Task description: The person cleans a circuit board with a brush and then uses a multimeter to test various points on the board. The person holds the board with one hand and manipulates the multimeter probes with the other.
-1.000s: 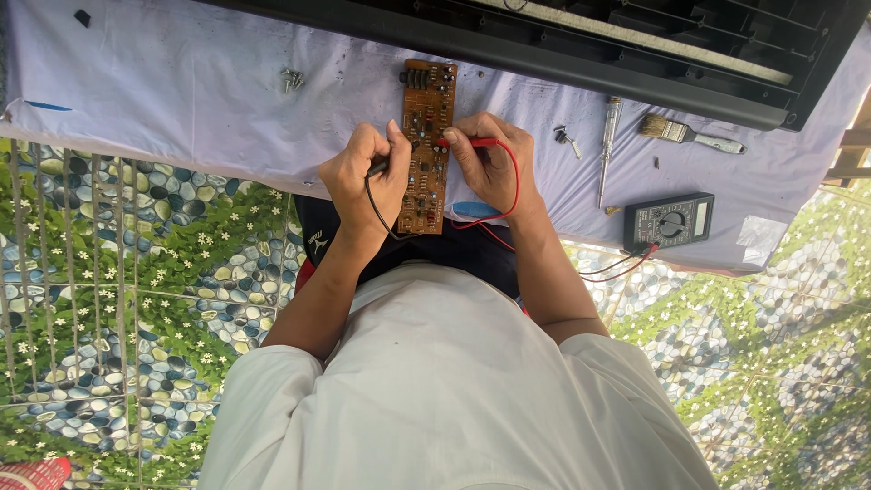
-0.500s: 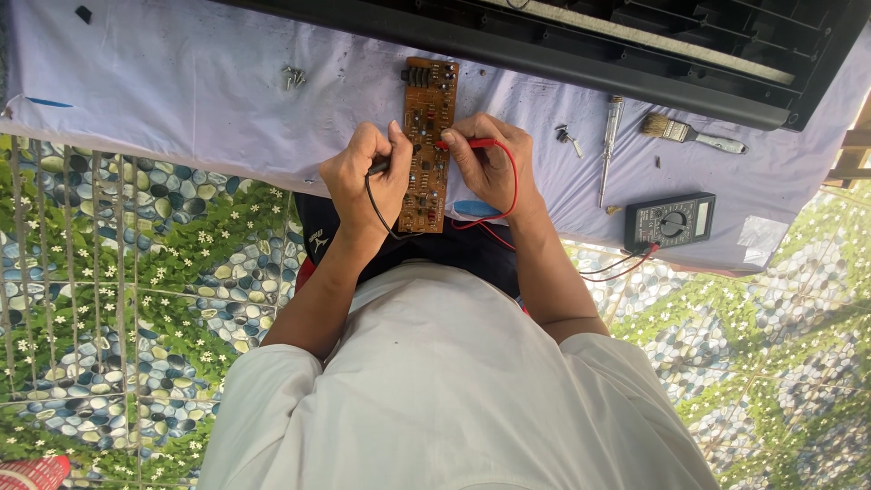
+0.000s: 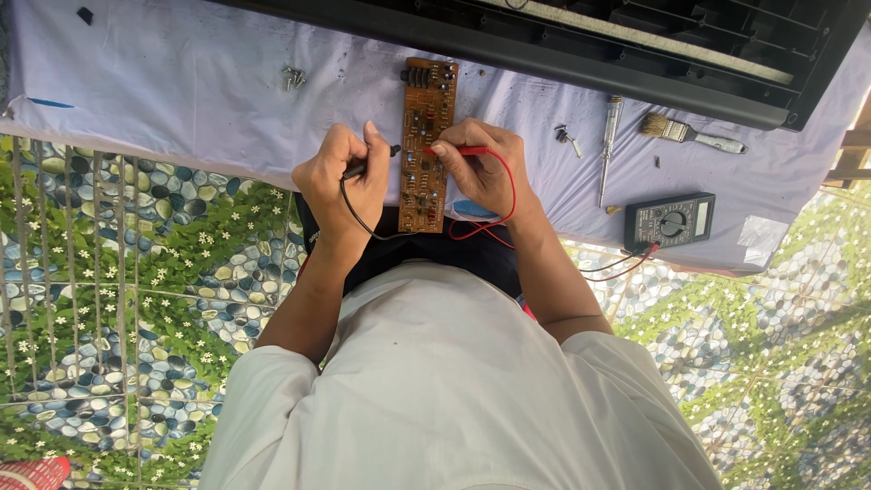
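While we look down from above, the board (image 3: 426,145) lies long and thin on the pale cloth (image 3: 163,100), right between our two hands. Our left hand (image 3: 343,181) is just left of the board, and its fingers are curled tight around the black probe (image 3: 370,161), whose tip touches the board's left edge. Our right hand (image 3: 485,168) is just right of the board, and its fingers pinch the red probe (image 3: 458,151), whose tip rests on the board.

We think the board is light, stiff and flat. Small parts stick up from it, and they could bend or snap, so it seems best to hold it by its long bare edges, not by the top. It could slide on the cloth if we push hard. The probes look thin and light, and we hold them like pens, near the tips. Their wires are soft and bendy.

Right of the board lie a screwdriver (image 3: 608,150), a brush (image 3: 689,134) and the meter (image 3: 670,220). Left of the board sit some screws (image 3: 292,77). Above the board is a big black case (image 3: 635,45).
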